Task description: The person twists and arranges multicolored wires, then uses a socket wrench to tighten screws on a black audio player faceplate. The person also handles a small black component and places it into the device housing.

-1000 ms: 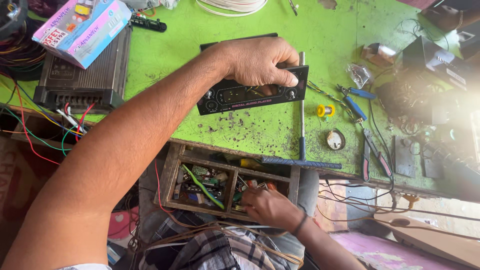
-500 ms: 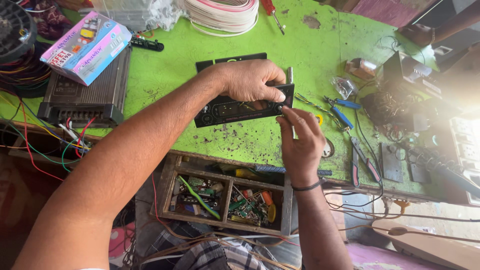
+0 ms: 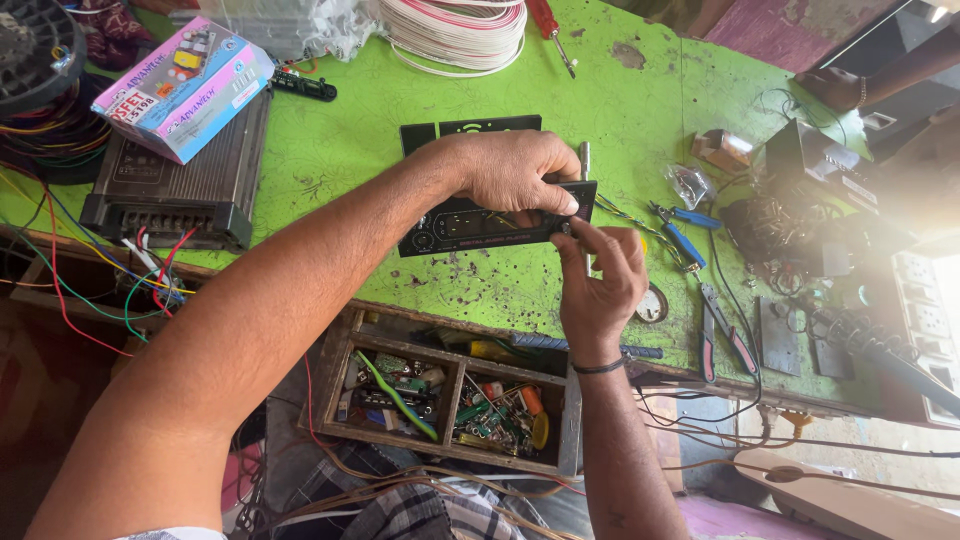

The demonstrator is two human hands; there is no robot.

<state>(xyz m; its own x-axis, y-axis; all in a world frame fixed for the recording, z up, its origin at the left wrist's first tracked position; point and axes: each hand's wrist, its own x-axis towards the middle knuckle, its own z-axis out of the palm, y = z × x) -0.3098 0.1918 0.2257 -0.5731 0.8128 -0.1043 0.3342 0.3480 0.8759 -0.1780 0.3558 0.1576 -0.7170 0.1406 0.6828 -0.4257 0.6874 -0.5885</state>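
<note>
- Black car-stereo faceplate (image 3: 480, 228) lies flat on the green tabletop (image 3: 350, 150), near the front edge, long side running left-right.
- Left hand (image 3: 515, 170) curled over the faceplate's upper right end, fingers pressing it down; closed on the panel.
- Right hand (image 3: 600, 275) comes up from below, fingertips pinched at the panel's right corner, seemingly on a small part; too small to tell what.
- Handling, as a judgement: thin moulded plastic, light, stiff but easily cracked at corners and clips; glossy face likely slippery. Best held by the long edges or ends, not the display window.
- A thin metal rod (image 3: 584, 165) stands just behind the right end, touching or very near the left hand.
- Packages: pink-and-blue rectangular carton (image 3: 185, 85), printed label on its end, resting tilted on a ribbed dark amplifier (image 3: 180, 185) at far left.
- Small clear plastic bag (image 3: 690, 185) right of the panel, beside blue-handled pliers (image 3: 680, 230).
- Coil of white-and-red wire (image 3: 455, 30) at top; open wooden drawer (image 3: 450, 405) of parts below the edge.
</note>
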